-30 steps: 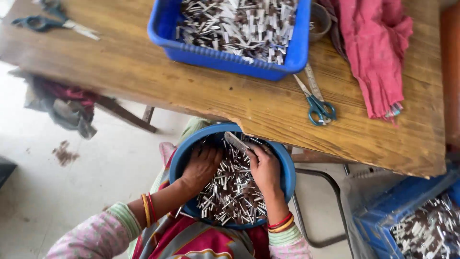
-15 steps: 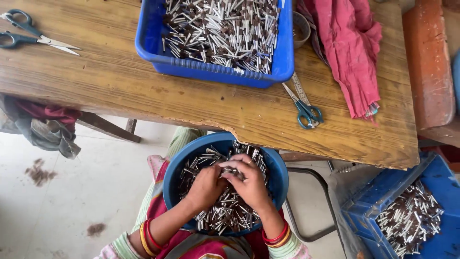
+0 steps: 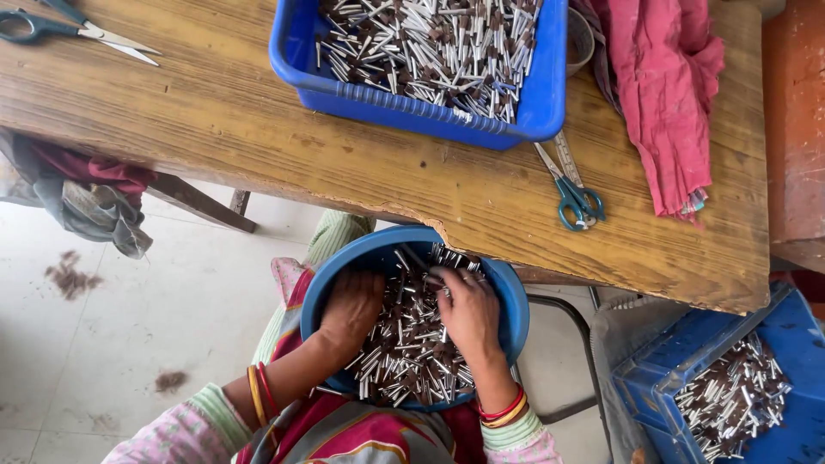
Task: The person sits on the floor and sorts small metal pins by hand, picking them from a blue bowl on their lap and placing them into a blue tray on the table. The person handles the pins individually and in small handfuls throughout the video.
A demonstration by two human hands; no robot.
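A round blue bowl [image 3: 507, 296] rests on the person's lap, just under the edge of the wooden table [image 3: 258, 129]. It is full of small metal sticks with brown tips [image 3: 408, 344]. Both hands are inside the bowl, on top of the pile. The left hand [image 3: 351, 309] lies palm down with the fingers bent into the sticks, but I cannot tell if it grasps any of them. The right hand [image 3: 468, 314] is also palm down, and its fingertips [image 3: 447, 275] are pinched on some sticks near the far rim of the bowl. Both wrists carry red and yellow bangles [image 3: 260, 393].

On the table stands a blue rectangular crate [image 3: 430, 107] filled with the same kind of sticks. Just beside its right corner lie scissors with teal handles [image 3: 574, 193], and near them a red cloth [image 3: 662, 94] hangs over the table. A 2nd pair of scissors [image 3: 77, 30] lies at the far left corner. On the floor at the right, another blue crate [image 3: 679, 387] holds more sticks.
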